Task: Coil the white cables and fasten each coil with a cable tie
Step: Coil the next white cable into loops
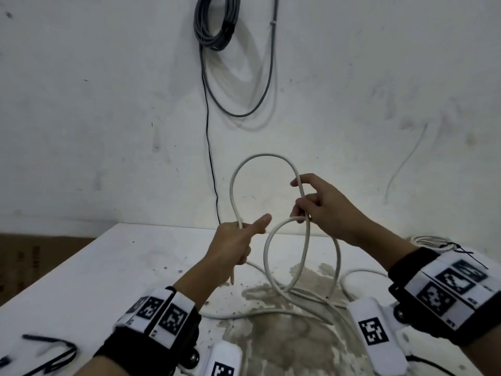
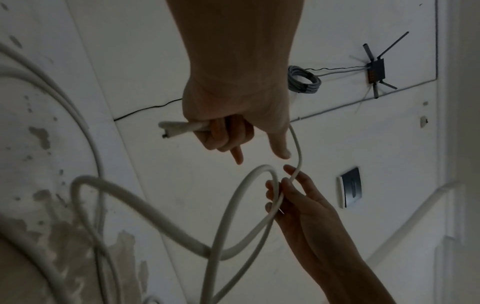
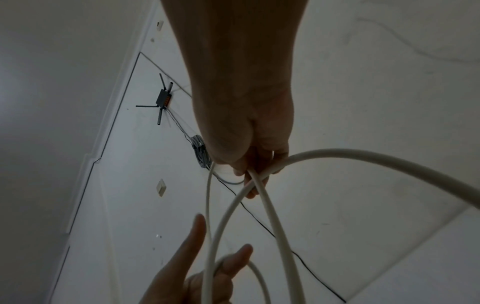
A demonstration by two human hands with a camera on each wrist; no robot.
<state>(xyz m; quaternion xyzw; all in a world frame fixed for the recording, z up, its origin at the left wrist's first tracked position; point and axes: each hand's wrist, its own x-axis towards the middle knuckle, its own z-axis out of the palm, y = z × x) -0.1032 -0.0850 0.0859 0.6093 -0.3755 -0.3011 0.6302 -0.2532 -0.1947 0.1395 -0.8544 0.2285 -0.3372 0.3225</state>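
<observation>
Cable, thick white round-sheathed (image 1: 233, 191), is gripped near cut end in left hand (image 1: 233, 245); crossing of two loops is pinched by right hand (image 1: 315, 202). Sheath is judged stiff, springy; best held at crossings.

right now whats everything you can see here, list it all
white cable: one, held in both hands, looped in the air, rest trailing on the table
table: one, white, stained, in front
tied coil: one, white, far right of the table
grey coil: one, hanging on the wall
black wire: one, thin, running down the wall
router: one, black, on the wall
left hand: grips the cable near its end
right hand: pinches the loop's crossing
</observation>
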